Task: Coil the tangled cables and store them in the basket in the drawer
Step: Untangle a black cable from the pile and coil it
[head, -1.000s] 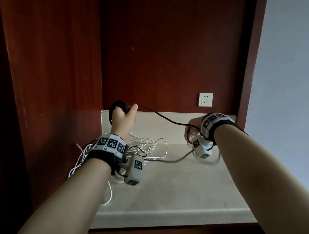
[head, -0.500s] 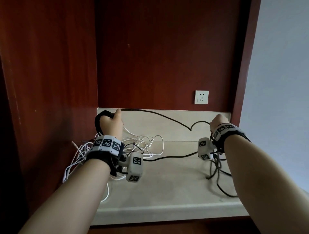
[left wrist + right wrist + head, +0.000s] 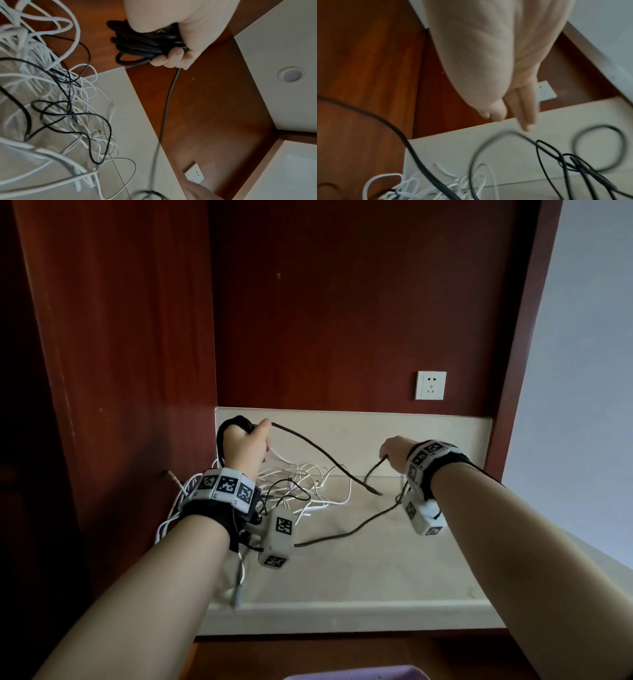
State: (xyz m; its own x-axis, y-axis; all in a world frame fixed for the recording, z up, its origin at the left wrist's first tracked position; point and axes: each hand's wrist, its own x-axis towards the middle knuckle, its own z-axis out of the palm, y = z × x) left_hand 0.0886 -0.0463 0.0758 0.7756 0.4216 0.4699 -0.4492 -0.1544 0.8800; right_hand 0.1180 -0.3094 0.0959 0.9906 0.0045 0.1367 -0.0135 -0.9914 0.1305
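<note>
Here the coiled black cable point(image 3: 145, 46) is gripped in the left hand point(image 3: 245, 450) above the counter point(image 3: 359, 573), and its slack, reached for by the straight-fingered right hand point(image 3: 394, 451), is best fed in even loops.

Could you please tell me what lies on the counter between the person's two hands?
In the head view, a black cable sags from the left hand towards the right hand, with tangled white cables on the counter beneath.
</note>
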